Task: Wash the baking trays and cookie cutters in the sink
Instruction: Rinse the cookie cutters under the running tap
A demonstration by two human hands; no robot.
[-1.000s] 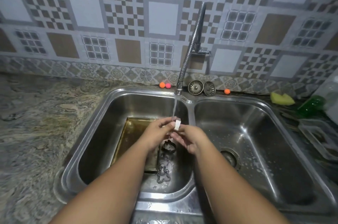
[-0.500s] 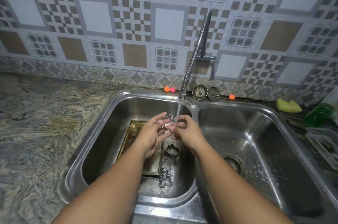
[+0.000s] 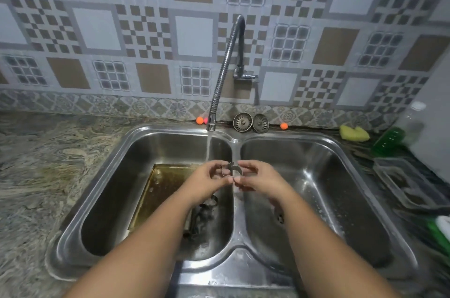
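held cutter (image 3: pixel 232 168) blurred, sink cutters (image 3: pixel 207 210) half hidden

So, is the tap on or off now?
On. A stream of water runs from the faucet spout down to the left hand, which with the right hand pinches a cookie cutter.

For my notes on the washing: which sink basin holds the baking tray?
The left basin: the baking tray lies in it; the right basin has none.

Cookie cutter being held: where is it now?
Head view, centre: the cookie cutter is pinched between the left hand and right hand above the sink divider, just right of the water stream.
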